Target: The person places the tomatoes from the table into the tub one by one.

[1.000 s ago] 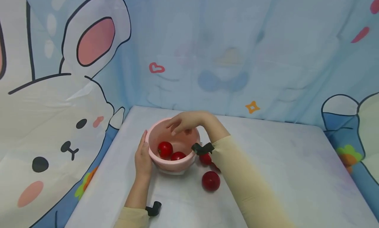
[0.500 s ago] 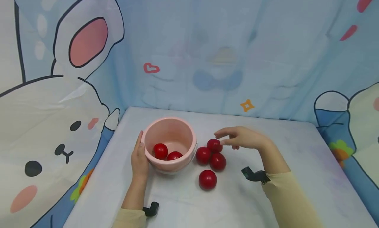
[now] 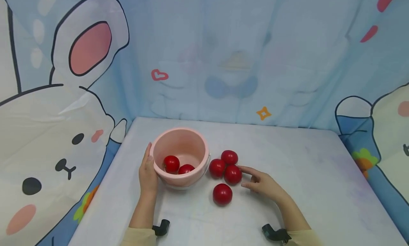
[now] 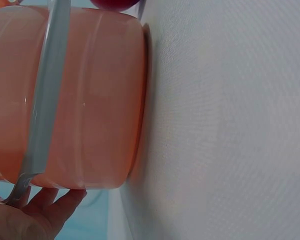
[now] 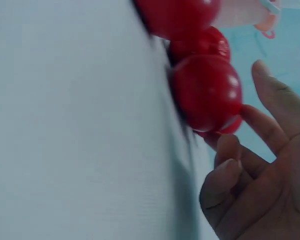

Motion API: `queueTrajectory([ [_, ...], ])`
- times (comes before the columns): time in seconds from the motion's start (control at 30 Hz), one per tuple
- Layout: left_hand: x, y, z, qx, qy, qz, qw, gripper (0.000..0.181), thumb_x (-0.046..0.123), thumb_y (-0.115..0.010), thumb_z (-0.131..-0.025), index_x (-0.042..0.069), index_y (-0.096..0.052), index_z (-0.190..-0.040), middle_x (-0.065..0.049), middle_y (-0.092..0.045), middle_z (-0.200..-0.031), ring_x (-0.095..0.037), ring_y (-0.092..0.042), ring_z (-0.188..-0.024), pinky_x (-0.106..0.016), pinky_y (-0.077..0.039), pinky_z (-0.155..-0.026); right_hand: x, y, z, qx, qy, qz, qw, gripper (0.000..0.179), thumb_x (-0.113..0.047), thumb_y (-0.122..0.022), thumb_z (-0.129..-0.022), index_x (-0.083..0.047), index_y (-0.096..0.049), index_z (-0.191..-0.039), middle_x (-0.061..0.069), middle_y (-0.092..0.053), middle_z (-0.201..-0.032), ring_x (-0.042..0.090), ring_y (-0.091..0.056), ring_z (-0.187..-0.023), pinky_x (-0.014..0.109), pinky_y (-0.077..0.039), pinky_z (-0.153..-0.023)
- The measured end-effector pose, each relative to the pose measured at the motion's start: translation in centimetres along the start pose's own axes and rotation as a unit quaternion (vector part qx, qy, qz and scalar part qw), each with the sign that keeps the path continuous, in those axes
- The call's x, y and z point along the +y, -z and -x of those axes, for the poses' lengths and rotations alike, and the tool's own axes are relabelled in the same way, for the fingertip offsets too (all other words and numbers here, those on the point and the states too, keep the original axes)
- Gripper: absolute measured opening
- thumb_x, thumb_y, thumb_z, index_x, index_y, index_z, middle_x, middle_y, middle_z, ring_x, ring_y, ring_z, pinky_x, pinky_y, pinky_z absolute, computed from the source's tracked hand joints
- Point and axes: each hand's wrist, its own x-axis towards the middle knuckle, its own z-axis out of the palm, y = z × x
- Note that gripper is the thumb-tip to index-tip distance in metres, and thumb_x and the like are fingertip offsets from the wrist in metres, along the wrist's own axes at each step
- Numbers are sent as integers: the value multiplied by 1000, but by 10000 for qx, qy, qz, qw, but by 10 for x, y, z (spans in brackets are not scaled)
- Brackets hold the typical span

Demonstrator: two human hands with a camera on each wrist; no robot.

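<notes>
Change, left to right: left grip (image 3: 148, 175) unmoved at the left side of the pink bucket (image 3: 180, 143); two red fruits inside, tally same as 1.0 s ago. Right grip (image 3: 260, 182) was over the bucket mouth, then by the far fruit at 0.5 s; now at the right-hand fruit (image 3: 233, 175) of the cluster. Reading: attention has passed from the bucket to the loose fruit; four lie on the desk (image 3: 287, 153), three bunched just right of the bucket, the nearest fruit (image 3: 222, 194) apart from them.

Pose: left forearm runs up from the lower edge, fingers fairly straight along the bucket wall, steadying it, not clenched. Right forearm slants up and leftward, fingers loosely bent; one fingertip appears to touch the right-hand fruit. Nothing grasped there; no fingers wrapped round it.
</notes>
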Motion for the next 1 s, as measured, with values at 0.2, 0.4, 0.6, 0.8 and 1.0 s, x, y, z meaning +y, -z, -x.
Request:
queueTrajectory([
  [0.2, 1, 1, 0, 43, 29, 46, 10000, 44, 47, -39, -101, 59, -34, -144, 27, -36, -154, -10, -32, -148, -50, -43, -110, 7, -15, -1, 520, 81, -220, 9984, 73, -45, -77, -82, -44, -43, -146, 2, -58, -138, 17, -53, -66, 24, -48, -56],
  [0.4, -1, 1, 1, 26, -34, 69, 10000, 44, 48, -40, -101, 57, -35, -145, 26, -36, -154, -9, -32, -147, -49, -43, -110, 8, -23, -6, 680, -114, -330, 9971, 71, -47, -78, -80, -48, -45, -143, 3, -61, -132, 20, -54, -65, 25, -48, -55],
  [0.6, -2, 2, 0, 38, -84, 5, 10000, 45, 50, -41, -101, 57, -34, -145, 25, -36, -154, -11, -33, -147, -49, -45, -109, 10, -29, -13, 718, -92, 6, 9974, 70, -52, -78, -77, -53, -46, -140, 6, -58, -138, 20, -53, -74, 26, -48, -56],
  [0.8, -2, 2, 0, 55, -57, -3, 10000, 46, 53, -40, -100, 55, -35, -146, 27, -36, -153, -10, -33, -147, -49, -45, -108, 11, -31, -15, 883, 3, 94, 9960, 67, -50, -78, -78, -51, -49, -138, 6, -59, -139, 20, -52, -76, 26, -48, -55],
  [1.0, -1, 1, 0, 44, -26, 10, 10000, 43, 52, -39, -100, 60, -35, -143, 27, -37, -153, -10, -34, -147, -49, -44, -109, 12, -32, -14, 1015, 50, 137, 9947, 66, -49, -79, -77, -48, -52, -138, 5, -62, -135, 19, -52, -74, 25, -47, -56],
])
